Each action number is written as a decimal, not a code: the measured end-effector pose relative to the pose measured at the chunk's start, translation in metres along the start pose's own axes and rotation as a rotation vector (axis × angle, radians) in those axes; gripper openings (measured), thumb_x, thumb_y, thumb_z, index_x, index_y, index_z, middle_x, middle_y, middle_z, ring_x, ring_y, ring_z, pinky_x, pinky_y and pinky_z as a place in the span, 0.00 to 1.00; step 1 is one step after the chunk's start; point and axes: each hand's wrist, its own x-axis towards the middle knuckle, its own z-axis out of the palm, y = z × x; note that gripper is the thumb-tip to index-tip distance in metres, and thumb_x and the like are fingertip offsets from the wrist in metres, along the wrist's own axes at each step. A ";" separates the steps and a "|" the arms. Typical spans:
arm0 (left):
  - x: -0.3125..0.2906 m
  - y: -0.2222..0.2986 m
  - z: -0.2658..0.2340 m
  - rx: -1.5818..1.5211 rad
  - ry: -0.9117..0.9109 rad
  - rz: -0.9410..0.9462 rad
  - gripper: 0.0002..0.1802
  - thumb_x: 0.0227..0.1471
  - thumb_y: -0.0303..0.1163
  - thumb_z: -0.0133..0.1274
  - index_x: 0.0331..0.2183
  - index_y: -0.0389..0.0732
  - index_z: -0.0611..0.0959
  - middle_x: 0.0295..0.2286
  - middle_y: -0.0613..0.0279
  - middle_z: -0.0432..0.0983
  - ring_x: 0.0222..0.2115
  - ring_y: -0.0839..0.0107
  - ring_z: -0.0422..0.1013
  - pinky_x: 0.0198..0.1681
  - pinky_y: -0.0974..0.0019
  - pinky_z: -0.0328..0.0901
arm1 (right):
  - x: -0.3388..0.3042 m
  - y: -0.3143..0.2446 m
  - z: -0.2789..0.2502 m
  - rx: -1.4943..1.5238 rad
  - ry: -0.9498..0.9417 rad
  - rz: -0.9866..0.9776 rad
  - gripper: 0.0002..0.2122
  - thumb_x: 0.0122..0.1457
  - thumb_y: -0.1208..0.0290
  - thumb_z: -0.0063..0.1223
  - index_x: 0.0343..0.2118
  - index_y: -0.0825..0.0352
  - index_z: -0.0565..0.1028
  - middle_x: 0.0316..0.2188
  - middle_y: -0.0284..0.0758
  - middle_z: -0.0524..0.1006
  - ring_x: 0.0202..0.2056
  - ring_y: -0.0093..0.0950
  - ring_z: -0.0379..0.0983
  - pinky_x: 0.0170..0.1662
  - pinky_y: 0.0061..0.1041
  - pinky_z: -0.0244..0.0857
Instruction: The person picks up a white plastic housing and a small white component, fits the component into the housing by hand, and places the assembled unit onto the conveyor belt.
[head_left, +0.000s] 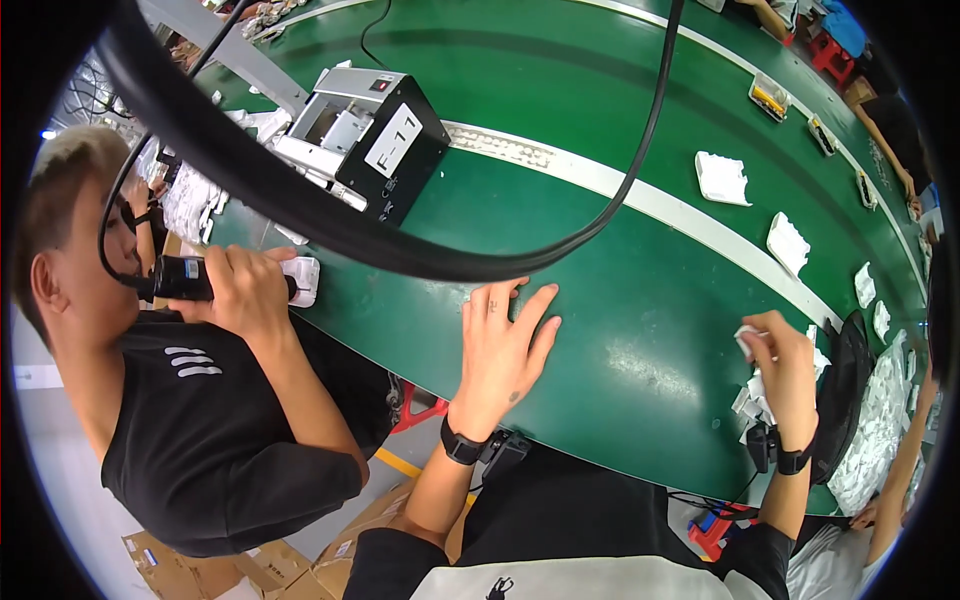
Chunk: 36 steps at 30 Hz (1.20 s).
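My left hand [500, 345] lies flat and open on the green conveyor belt [620, 300], palm down, holding nothing. A black band sits on its wrist. My right hand [785, 365] is further right, closed around a small white part [748, 338]. Just below it lies a heap of similar white parts [752, 400] at the belt's near edge. That wrist also carries a black band with a small device.
A co-worker on the left holds a black handheld tool [180, 278] against a white part [303, 280]. A black and grey machine [365, 140] stands on the belt behind. White trays [722, 178] lie along the white stripe. Cardboard boxes [200, 565] sit on the floor.
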 end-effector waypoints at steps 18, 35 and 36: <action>-0.020 -0.082 -0.074 0.310 0.485 -0.323 0.19 0.59 0.15 0.52 0.49 0.37 0.89 0.49 0.43 0.82 0.55 0.39 0.74 0.63 0.44 0.64 | 0.051 -0.020 0.058 -0.055 -0.152 -0.226 0.12 0.61 0.82 0.64 0.44 0.70 0.73 0.42 0.43 0.76 0.43 0.49 0.78 0.45 0.41 0.72; 0.021 0.000 -0.012 -0.213 -0.128 -0.023 0.09 0.49 0.26 0.73 0.34 0.41 0.89 0.35 0.59 0.76 0.38 0.56 0.75 0.40 0.55 0.70 | 0.076 -0.022 0.075 -0.217 -0.163 -0.491 0.19 0.59 0.84 0.60 0.53 0.64 0.80 0.44 0.36 0.75 0.48 0.39 0.74 0.52 0.34 0.72; 0.022 0.007 -0.008 -0.238 -0.150 -0.044 0.10 0.50 0.28 0.73 0.34 0.41 0.88 0.37 0.60 0.75 0.38 0.57 0.74 0.41 0.54 0.70 | 0.073 -0.025 0.075 -0.158 -0.075 -0.496 0.17 0.60 0.82 0.63 0.52 0.64 0.80 0.44 0.38 0.76 0.48 0.39 0.74 0.52 0.35 0.72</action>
